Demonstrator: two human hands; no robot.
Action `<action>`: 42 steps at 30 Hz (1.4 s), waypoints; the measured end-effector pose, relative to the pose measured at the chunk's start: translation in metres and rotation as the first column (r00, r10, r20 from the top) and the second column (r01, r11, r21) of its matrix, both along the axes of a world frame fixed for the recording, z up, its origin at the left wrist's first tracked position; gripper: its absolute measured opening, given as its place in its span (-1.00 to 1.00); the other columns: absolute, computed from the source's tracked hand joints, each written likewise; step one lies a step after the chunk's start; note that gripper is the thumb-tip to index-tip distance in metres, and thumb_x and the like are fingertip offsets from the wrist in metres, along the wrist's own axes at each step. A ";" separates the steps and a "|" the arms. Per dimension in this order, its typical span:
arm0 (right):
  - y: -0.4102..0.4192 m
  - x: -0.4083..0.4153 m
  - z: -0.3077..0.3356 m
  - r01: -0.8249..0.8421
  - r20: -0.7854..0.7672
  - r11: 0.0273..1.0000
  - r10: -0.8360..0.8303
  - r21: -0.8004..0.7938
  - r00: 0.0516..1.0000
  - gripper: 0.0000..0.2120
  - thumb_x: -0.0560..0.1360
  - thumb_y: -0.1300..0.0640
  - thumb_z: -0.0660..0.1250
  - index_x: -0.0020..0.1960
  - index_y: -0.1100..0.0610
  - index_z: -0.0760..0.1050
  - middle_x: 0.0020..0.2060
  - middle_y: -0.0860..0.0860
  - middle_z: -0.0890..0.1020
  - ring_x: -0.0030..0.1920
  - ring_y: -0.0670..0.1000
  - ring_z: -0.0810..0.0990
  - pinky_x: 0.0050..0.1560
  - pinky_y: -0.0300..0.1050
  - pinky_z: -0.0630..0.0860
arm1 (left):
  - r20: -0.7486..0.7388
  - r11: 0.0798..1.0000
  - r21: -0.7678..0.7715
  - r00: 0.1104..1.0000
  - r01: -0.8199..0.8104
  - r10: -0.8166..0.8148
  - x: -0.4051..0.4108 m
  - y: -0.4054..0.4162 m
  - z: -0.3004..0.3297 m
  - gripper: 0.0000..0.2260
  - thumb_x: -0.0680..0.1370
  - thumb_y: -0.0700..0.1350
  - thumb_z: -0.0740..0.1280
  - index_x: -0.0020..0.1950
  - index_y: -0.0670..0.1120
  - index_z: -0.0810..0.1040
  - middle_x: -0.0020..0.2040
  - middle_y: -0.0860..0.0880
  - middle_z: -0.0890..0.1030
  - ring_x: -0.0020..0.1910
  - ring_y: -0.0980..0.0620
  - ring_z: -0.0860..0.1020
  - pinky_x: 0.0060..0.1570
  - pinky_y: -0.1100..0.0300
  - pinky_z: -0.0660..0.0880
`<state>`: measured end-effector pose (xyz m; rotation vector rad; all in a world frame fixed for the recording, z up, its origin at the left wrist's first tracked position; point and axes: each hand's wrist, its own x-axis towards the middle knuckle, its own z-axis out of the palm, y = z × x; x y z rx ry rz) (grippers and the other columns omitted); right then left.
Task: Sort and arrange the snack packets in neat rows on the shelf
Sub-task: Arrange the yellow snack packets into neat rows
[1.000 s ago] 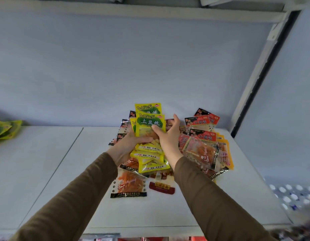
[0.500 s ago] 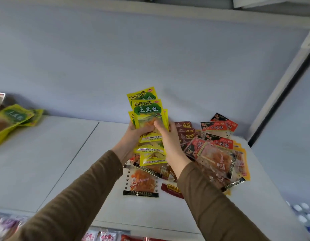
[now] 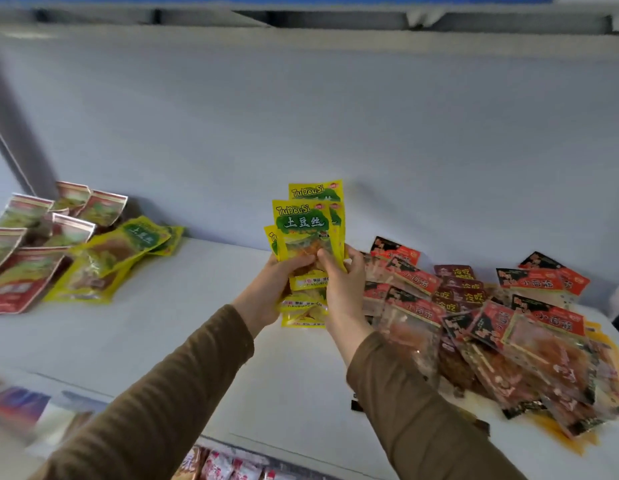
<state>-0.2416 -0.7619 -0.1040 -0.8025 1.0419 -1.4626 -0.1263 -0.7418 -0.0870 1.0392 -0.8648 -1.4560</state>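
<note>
Several yellow-green snack packets (image 3: 306, 226) form a fanned stack held upright above the white shelf (image 3: 169, 327). My left hand (image 3: 270, 289) grips the stack from the left and behind. My right hand (image 3: 342, 282) grips it from the right, thumb across the front packet. To the right lies a loose heap of red-and-black packets (image 3: 509, 323) with dark maroon packets (image 3: 457, 285) among them. At the left lie more yellow-green packets (image 3: 107, 261), flat and overlapping, beside red-and-green packets (image 3: 27, 258).
The shelf's back wall (image 3: 301, 116) rises close behind the stack. Bare shelf surface lies between the left packets and the right heap. A lower shelf with more packets (image 3: 228, 465) shows under the front edge. A dark upright post (image 3: 10, 133) stands at far left.
Both hands have lifted the yellow-green stack off the heap and carried it leftward. The view has swung left, bringing the left-side packets into sight.
</note>
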 end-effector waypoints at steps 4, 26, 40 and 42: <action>-0.002 0.097 -0.006 -0.064 0.117 0.997 0.057 0.049 0.991 -0.71 0.50 0.20 0.49 0.15 -0.01 0.49 0.01 0.18 0.70 -0.05 0.21 0.73 0.02 0.27 0.66 | 0.027 0.993 0.066 0.995 -0.094 0.093 0.087 0.004 0.006 -0.73 0.60 -0.22 0.31 0.28 -0.26 0.59 -0.05 -0.25 0.71 -0.21 -0.18 0.71 -0.28 0.04 0.64; -0.021 0.329 -0.060 -0.109 -0.514 0.979 0.183 0.171 0.838 -0.37 0.59 -0.07 0.31 0.59 0.06 0.22 0.47 0.07 0.43 0.49 0.15 0.35 0.46 0.13 0.33 | 0.549 0.968 0.248 0.828 -0.035 -0.111 0.352 -0.028 -0.018 -0.35 0.55 0.03 0.48 0.58 -0.11 0.37 0.51 -0.18 0.42 0.47 -0.23 0.41 0.41 -0.18 0.32; -0.018 0.337 -0.061 -0.207 -0.216 0.961 0.245 0.184 0.945 -0.28 0.42 -0.19 0.38 0.54 -0.17 0.29 0.43 -0.09 0.50 0.37 0.03 0.53 0.35 0.12 0.51 | 0.651 0.986 0.146 0.742 0.082 -0.158 0.360 -0.044 -0.020 -0.03 0.51 0.03 0.53 0.70 0.03 -0.07 0.67 -0.08 0.13 0.59 -0.10 0.22 0.43 0.02 0.22; -0.020 0.331 -0.068 -0.219 -0.220 0.963 0.250 0.156 0.943 -0.48 0.48 -0.18 0.34 0.43 -0.19 0.43 0.31 -0.10 0.61 0.30 0.02 0.60 0.30 0.12 0.54 | 0.741 0.994 0.109 0.663 0.031 -0.102 0.366 -0.043 -0.020 -0.04 0.55 -0.04 0.50 0.69 0.02 -0.15 0.65 -0.17 0.19 0.59 -0.19 0.24 0.48 -0.03 0.22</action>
